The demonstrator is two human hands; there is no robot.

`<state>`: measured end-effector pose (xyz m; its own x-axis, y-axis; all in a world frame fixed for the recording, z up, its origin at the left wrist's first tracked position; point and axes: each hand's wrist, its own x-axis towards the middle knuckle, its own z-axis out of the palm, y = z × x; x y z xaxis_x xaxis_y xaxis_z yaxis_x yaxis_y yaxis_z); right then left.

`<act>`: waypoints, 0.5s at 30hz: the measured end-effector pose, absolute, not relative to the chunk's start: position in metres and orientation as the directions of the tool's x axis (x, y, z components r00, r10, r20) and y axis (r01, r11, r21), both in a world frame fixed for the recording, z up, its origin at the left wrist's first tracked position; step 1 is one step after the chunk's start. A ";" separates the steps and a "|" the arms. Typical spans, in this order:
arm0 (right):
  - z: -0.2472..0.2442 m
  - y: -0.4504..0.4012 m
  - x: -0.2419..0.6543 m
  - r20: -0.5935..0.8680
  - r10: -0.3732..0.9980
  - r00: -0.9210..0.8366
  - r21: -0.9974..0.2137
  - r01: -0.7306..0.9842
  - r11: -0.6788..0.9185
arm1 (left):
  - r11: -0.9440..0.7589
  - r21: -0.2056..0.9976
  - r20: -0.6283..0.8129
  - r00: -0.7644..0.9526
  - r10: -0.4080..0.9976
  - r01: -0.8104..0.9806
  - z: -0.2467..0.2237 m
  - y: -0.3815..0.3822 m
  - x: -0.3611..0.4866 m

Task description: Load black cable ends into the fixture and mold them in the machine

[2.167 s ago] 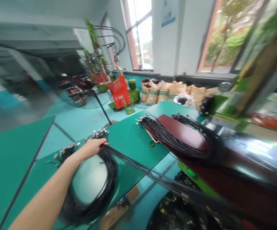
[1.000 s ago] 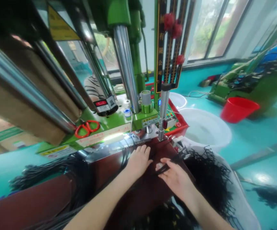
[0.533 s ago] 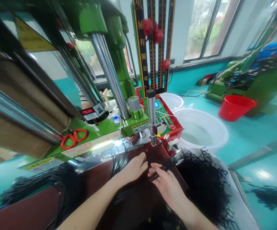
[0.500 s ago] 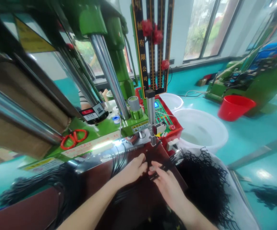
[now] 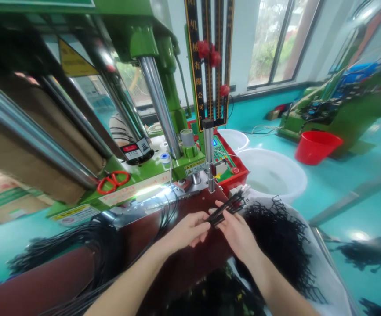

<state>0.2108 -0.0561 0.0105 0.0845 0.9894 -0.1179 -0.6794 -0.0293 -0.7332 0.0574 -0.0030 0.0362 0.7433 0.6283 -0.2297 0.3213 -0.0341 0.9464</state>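
Observation:
Both of my hands are over the brown tabletop (image 5: 190, 263), close together. A small bundle of thin black cable pieces (image 5: 227, 208) slants up to the right between them. My left hand (image 5: 190, 227) is closed, thumb and fingers pinching the bundle's lower left end. Around its middle, my right hand (image 5: 234, 228) curls its fingers and thumb. Just right of that hand, a large heap of short black cable pieces (image 5: 276, 250) lies in a white sack (image 5: 330, 281). Long black cables (image 5: 91, 237) lie coiled at the left of the table.
A green press machine (image 5: 154, 169) with steel columns stands ahead, red-handled scissors (image 5: 113, 182) on its bed. Its red control box (image 5: 239, 169) is behind my right hand. White tubs (image 5: 272, 173) and a red bucket (image 5: 318, 147) stand on the floor. A person's striped sleeve (image 5: 119, 129) shows behind the machine.
My hands have come together on the black cable bundle, which now shows clearly, raised and slanting between them. The camera view has shifted, so the machine appears farther right.

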 end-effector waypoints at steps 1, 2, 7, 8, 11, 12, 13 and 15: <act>0.009 -0.055 0.213 -0.138 0.984 0.108 -0.777 -0.629 -0.040 | -0.043 0.941 -0.233 0.736 0.635 0.335 0.034 -0.002 0.058; 0.007 -0.054 0.216 -0.159 0.978 0.133 -0.828 -0.558 -0.059 | -0.057 0.935 -0.234 0.730 0.642 0.350 0.032 0.000 0.058; 0.008 -0.065 0.230 -0.228 0.964 0.140 -0.970 -0.119 -0.212 | -0.235 0.847 -0.218 0.715 0.665 0.476 0.021 0.008 0.062; 0.013 -0.071 0.232 -0.231 0.968 0.099 -0.972 -0.068 -0.225 | -0.301 0.797 -0.199 0.699 0.687 0.523 0.020 0.009 0.064; 0.038 -0.093 0.238 -0.161 0.974 -0.161 -0.987 -0.001 -0.164 | -0.490 0.597 -0.051 0.639 0.767 0.635 0.026 0.005 0.067; 0.047 -0.099 0.240 -0.098 0.959 -0.267 -0.995 0.009 -0.099 | -0.522 0.562 0.006 0.628 0.778 0.642 0.032 0.001 0.066; 0.056 -0.104 0.242 -0.019 0.937 -0.349 -1.000 0.016 -0.015 | -0.540 0.561 0.042 0.630 0.775 0.627 0.041 -0.006 0.062; 0.071 -0.111 0.248 0.146 0.906 -0.398 -0.984 0.032 0.173 | -0.549 0.639 0.036 0.692 0.721 0.539 0.062 -0.024 0.045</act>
